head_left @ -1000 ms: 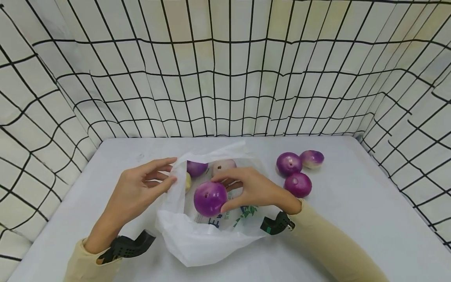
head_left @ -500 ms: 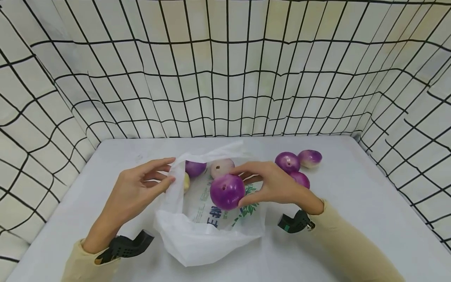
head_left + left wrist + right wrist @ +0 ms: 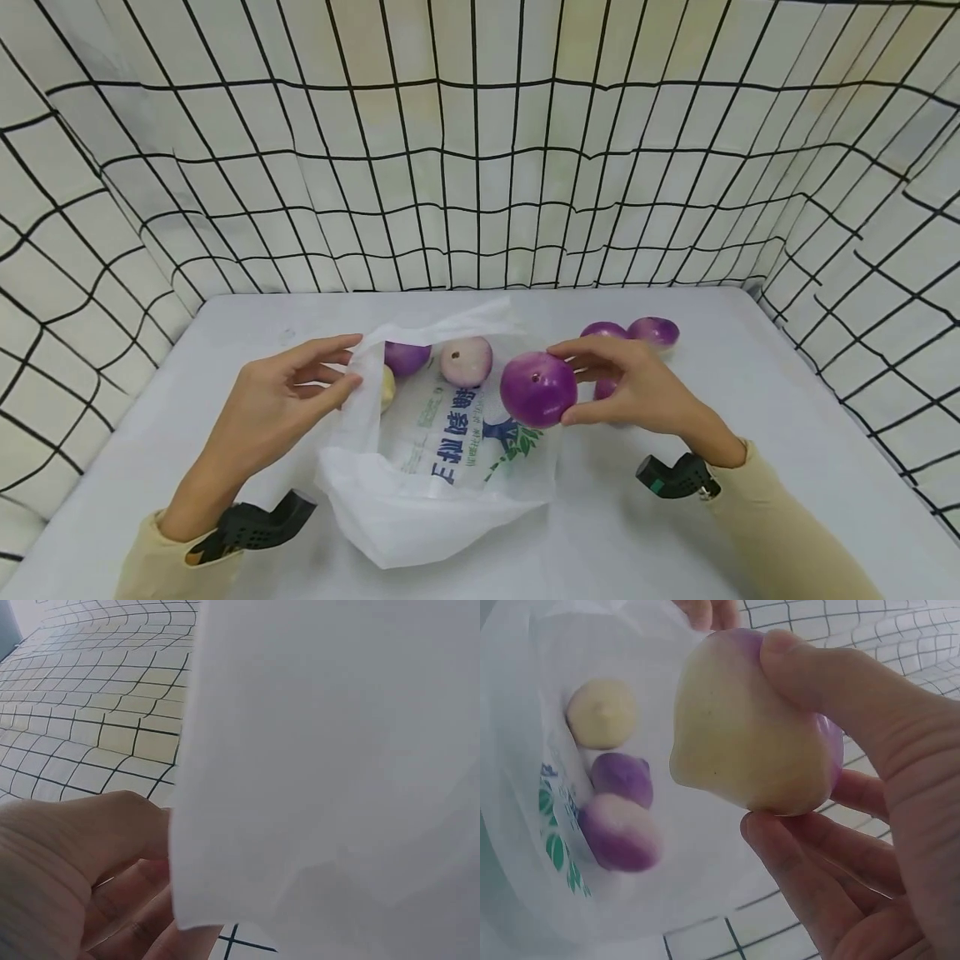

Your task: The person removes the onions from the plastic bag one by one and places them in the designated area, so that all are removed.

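My right hand (image 3: 630,385) grips a round turnip (image 3: 537,389) between thumb and fingers, over the right side of a white plastic bag (image 3: 431,529). Its top is glossy purple; the right wrist view shows a cream underside with a blunt tip. My left hand (image 3: 281,408) pinches the bag's left rim, holding the mouth wide. Inside the bag lie a pale turnip (image 3: 467,362), a purple one (image 3: 407,358) and a yellowish one (image 3: 387,387), the last two partly hidden by the rim. White plastic fills most of the left wrist view, beside the left thumb.
Right of the bag, a purple-and-white turnip (image 3: 654,331) lies on the white table (image 3: 247,321) near two others, one a purple turnip (image 3: 603,330); the right hand partly covers these two. Walls with a black grid (image 3: 480,150) stand at the back and sides.
My right hand has carried the turnip rightward, from the middle of the bag's mouth to its right side, uncovering blue and green print. The left hand stays at the rim.
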Demonstrator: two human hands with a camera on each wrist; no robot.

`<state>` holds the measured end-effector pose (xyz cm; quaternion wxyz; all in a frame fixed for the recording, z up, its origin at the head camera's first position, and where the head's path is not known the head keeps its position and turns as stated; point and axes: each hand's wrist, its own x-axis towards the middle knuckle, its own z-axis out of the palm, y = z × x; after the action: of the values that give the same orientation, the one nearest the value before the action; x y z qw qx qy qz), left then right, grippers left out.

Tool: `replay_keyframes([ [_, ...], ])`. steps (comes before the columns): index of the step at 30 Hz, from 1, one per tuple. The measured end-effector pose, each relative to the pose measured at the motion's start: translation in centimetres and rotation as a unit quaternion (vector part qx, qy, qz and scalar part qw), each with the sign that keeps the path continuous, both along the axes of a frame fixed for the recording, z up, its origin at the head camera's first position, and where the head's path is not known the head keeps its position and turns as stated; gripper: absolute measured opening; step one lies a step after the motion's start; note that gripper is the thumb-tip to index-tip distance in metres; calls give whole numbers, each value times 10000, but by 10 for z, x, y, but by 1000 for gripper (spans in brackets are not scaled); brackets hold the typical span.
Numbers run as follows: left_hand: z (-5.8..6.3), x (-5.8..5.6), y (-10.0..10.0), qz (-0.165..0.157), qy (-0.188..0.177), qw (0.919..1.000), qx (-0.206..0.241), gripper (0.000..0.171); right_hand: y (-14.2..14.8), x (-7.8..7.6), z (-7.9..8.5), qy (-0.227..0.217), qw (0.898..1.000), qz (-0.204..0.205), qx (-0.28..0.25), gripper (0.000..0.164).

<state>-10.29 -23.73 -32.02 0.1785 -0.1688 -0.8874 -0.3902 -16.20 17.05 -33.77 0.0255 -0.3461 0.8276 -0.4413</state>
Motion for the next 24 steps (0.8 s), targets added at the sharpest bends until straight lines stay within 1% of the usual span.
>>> replay_keyframes([
  [4,1,1,0,19,-8,10000,48,46,17,-1,1,152,9990,-365,192,67],
  [7,1,1,1,-22,-11,9999,136,46,28,-3,2,151,9980,-555,254,67],
  [11,0,1,2,-54,23,9998,176,46,43,-5,2,130,9973,-677,258,66],
  [15,0,1,1,-53,73,9999,145,47,59,-6,0,231,9965,-763,256,65],
  [19,0,0,1,-57,90,9999,116,47,74,-6,-2,328,9957,-851,146,65],
  [24,0,-1,1,-41,76,9999,98,47,94,-7,-4,355,9935,-1077,125,67],
])
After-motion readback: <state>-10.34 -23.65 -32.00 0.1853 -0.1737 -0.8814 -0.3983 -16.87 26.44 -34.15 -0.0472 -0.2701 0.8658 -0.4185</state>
